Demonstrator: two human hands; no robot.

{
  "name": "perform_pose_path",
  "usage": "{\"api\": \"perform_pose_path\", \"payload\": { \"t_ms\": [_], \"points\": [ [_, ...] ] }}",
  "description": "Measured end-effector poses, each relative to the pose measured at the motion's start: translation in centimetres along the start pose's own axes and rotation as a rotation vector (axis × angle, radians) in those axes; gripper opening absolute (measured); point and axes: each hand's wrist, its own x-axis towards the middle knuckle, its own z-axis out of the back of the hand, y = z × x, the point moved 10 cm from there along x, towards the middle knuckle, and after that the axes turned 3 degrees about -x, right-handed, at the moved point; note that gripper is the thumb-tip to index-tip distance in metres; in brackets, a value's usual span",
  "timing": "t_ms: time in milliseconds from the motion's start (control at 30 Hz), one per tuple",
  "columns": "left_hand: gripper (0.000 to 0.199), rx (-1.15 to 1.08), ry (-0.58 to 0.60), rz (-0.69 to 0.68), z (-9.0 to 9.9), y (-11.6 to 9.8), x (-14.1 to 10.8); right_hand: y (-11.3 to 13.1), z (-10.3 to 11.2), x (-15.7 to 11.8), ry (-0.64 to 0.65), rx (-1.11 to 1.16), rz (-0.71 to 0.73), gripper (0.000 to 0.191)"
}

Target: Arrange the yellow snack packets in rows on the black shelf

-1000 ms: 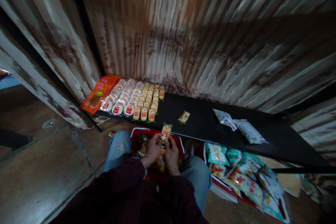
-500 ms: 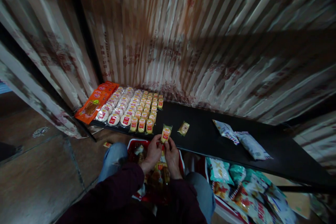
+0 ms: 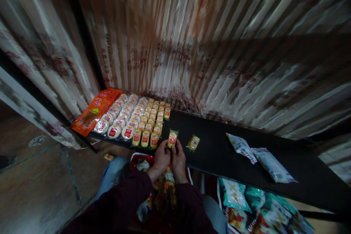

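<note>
A small yellow packet with a red label (image 3: 172,138) is held upright between my left hand (image 3: 161,159) and my right hand (image 3: 178,159), both closed on its lower end above the shelf's front edge. To the left on the black shelf (image 3: 208,153) stand rows of similar yellow packets (image 3: 145,138), round white wrapped cakes (image 3: 114,131) and orange bags (image 3: 94,111). A single packet (image 3: 193,142) lies flat just right of my hands.
Below my hands is a red basket (image 3: 134,156) of packets. White-blue bags (image 3: 274,164) lie on the shelf's right part. Another basket holds green bags (image 3: 235,194) at lower right. A small packet (image 3: 109,157) lies on the floor.
The view has shifted slightly, so the shelf goods appear a little lower. Both hands still hold the yellow packet, now a bit more upright.
</note>
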Motion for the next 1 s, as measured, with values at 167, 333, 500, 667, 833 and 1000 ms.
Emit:
{"api": "perform_pose_path", "payload": {
  "t_ms": [167,333,500,667,833,1000],
  "points": [
    [0.049,0.031,-0.018,-0.010,0.1,-0.2,1.1,0.4,-0.6,1.1,-0.010,-0.013,0.013,0.066],
    [0.049,0.055,-0.027,-0.008,0.0,-0.9,1.9,0.2,-1.0,2.2,-0.045,0.008,0.050,0.061],
    [0.051,0.094,-0.035,-0.014,-0.1,-1.8,2.5,-0.7,-1.6,3.6,-0.051,0.042,0.019,0.061],
    [0.051,0.146,-0.057,-0.041,-0.3,-2.2,3.1,-1.0,-2.1,5.2,-0.016,0.079,0.013,0.068],
    [0.047,0.130,-0.063,-0.088,-1.2,-2.1,3.9,-0.8,-3.0,6.4,0.050,0.145,-0.020,0.071],
    [0.048,0.119,-0.030,-0.120,-2.1,-2.6,4.9,0.0,-3.4,7.3,0.045,0.210,-0.015,0.072]
  ]
}}
